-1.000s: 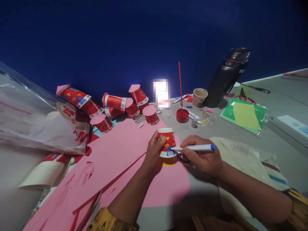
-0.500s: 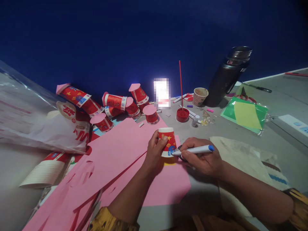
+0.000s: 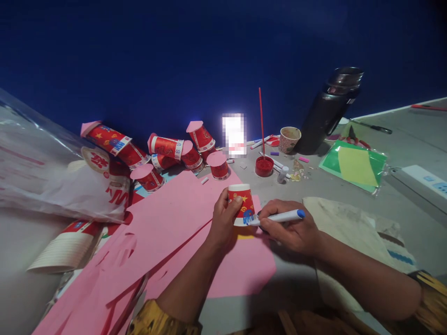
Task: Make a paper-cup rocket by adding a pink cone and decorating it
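Note:
My left hand (image 3: 224, 216) grips a red paper cup (image 3: 246, 201) with its white base upward, the thumb pressed on its printed side. Wrapped around a white marker with a blue end (image 3: 284, 217), my right hand (image 3: 291, 228) holds the tip against the cup's lower side, at a blue patch. Pink paper sheets (image 3: 167, 207) lie below and left of the cup. Just behind stands a small red cup with a pink paper top (image 3: 219, 166).
Red cups with pink tops (image 3: 166, 146) line the back left, beside a plastic bag (image 3: 59, 177) and stacked cups (image 3: 64, 249). A red paint pot (image 3: 264, 166), patterned cup (image 3: 289, 139), black flask (image 3: 324, 111), green packet (image 3: 354, 165) and cloth (image 3: 344, 232) are behind and right.
The cup and both hands have shifted very slightly left in view. The marker's tip has moved a little along the blue patch, and my grips are unchanged.

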`<state>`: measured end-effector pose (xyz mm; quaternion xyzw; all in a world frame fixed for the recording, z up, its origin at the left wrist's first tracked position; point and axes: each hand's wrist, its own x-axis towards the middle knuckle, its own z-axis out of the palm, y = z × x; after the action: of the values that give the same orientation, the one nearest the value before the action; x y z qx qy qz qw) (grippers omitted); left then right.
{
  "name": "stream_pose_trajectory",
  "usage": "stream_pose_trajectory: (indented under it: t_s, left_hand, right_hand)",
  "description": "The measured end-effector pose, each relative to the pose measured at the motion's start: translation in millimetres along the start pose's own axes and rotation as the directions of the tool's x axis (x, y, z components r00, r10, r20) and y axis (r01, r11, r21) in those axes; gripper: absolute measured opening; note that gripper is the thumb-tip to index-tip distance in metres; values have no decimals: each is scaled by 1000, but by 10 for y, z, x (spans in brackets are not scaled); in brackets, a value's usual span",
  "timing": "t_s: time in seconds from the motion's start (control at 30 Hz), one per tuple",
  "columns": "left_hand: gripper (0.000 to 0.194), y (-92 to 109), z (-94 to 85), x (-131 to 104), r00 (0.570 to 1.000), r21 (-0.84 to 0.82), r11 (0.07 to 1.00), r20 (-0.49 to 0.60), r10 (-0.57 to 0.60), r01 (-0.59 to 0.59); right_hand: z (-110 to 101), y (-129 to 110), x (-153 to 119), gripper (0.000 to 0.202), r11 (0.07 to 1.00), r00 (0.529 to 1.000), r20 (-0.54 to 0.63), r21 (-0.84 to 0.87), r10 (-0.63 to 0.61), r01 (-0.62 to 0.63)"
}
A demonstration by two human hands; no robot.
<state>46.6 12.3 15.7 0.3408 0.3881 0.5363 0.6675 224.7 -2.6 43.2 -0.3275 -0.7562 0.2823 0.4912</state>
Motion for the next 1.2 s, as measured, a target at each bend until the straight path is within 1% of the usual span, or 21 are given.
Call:
stream_pose_trajectory:
  t_s: [0.1,0.17,0.27,0.33,0.47,0.53,0.6,0.73,0.8,0.93,1.1,1.2]
  left_hand:
    - [29,-2,-2,-3,1000,15,1000,1,17,-17]
    - [28,0,-4,-10,1000,31,999,1,22,-22]
    - [27,3,-2,-23,1000,58,998,13,24,-25]
    - [26,3,1,-27,999,54,998,19,26,-27]
    - [29,0,5,-13,1000,-28,1000,20,8,-8]
    - [31,2,11,0,1000,-56,998,4,-6,6]
    - [33,9,21,11,1000,-72,997,-14,-16,15]
    - [34,24,40,16,999,-85,996,-16,-31,30]
    - [33,27,43,9,999,-79,996,-12,-31,30]
    - [32,23,40,-1,1000,-65,998,-2,-14,14]
    - [34,20,41,4,1000,-63,998,-1,-19,19]
    - [35,23,43,5,1000,-51,999,0,-8,8]
  right_hand:
    - [7,1,4,10,1000,999,-34,23,-11,12]
    - [9,-1,7,9,1000,999,-51,10,-15,15]
    - [8,-9,3,12,1000,1000,-17,-10,-5,5]
    - [3,-14,-5,14,999,999,-11,9,31,-31]
    - [-5,-16,-16,15,986,987,-79,101,140,-131]
    - [-8,-14,-14,15,981,981,-107,119,164,-151]
    - [-13,-13,-7,13,982,980,-114,117,162,-149]
    - [-25,-17,6,12,986,983,-114,106,142,-130]
    - [-28,-19,8,11,985,982,-114,98,152,-141]
    - [-24,-18,4,15,979,982,-61,111,178,-171]
    - [-21,-21,4,13,979,981,-87,126,175,-163]
    - [-26,-36,5,16,976,983,-55,140,178,-169]
